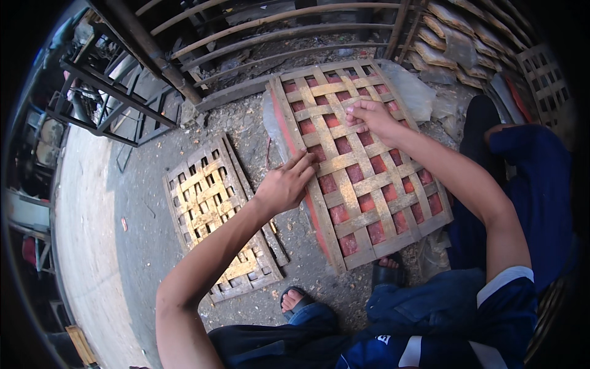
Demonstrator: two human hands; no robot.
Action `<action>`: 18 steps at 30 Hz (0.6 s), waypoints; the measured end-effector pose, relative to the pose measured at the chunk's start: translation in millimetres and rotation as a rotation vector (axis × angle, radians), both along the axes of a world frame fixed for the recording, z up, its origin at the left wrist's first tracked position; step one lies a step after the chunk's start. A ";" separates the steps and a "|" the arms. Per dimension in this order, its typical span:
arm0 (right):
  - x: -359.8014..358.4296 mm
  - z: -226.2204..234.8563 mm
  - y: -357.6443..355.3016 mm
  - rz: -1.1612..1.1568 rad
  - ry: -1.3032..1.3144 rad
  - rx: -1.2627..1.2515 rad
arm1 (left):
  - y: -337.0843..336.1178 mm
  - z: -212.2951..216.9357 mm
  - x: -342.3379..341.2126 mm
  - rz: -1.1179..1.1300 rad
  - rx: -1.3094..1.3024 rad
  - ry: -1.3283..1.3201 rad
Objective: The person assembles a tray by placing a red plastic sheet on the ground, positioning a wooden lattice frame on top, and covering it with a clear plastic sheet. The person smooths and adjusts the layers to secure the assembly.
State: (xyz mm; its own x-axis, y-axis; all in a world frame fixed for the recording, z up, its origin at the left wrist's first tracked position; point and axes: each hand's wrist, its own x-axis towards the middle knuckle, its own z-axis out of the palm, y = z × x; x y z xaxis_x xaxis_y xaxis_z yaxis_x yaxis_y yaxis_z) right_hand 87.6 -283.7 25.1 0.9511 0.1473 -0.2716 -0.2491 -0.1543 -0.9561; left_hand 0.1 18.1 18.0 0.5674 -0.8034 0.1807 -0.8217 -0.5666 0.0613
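At the woven lattice (344, 162) over red material (354, 173), our left hand (283, 186) loosely spread on its edge, our right hand (373, 120) curled, any pinch unclear.

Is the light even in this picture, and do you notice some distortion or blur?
Head view: uneven light, with glare whitening the pavement at left; head view: the fence rails bow and the corners go black; head view: the large woven panel looks readable, and the left hand and right hand show no strong blur.

Woven slat panel (369, 183), two o'clock: left hand (284, 184) at edge, right hand (373, 120) over slats. Second panel (209, 203), eight o'clock.
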 end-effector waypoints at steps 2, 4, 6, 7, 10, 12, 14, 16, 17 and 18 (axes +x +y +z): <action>-3.3 1.6 -1.8 -0.012 0.003 0.015 | 0.6 0.7 -1.0 0.009 0.020 0.000; -4.4 5.3 -5.7 -0.036 0.006 0.016 | 0.4 0.6 -1.5 0.013 0.033 -0.002; -4.0 11.0 -11.7 -0.073 0.010 0.004 | -1.1 -0.2 -1.2 0.013 0.041 -0.007; -3.6 11.4 -15.0 -0.083 -0.006 0.004 | -1.5 0.5 -1.6 0.019 0.056 -0.006; -3.8 12.2 -29.2 -0.076 -0.067 -0.077 | -2.4 2.0 -2.7 0.029 0.082 0.001; -5.1 9.6 -39.1 -0.024 -0.127 -0.238 | -3.1 2.3 -2.9 0.024 0.075 0.012; -11.4 13.4 -35.3 0.009 -0.113 -0.263 | -1.1 2.4 -3.6 0.034 0.086 0.011; -18.5 16.6 -28.5 0.063 -0.115 -0.294 | -1.5 3.3 -5.1 0.044 0.093 0.032; -21.5 17.6 -23.0 0.101 -0.124 -0.313 | -2.5 4.5 -6.0 0.049 0.095 0.054; -24.5 17.9 -16.2 0.139 -0.134 -0.331 | -1.8 6.2 -6.5 0.054 0.097 0.075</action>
State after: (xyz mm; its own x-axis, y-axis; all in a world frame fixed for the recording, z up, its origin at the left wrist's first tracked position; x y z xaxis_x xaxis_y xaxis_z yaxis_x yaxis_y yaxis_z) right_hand 63.2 -299.9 43.0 0.9585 0.2021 -0.2011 -0.0808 -0.4839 -0.8714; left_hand -6.4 16.3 24.2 0.6195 -0.7828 0.0593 -0.7849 -0.6163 0.0643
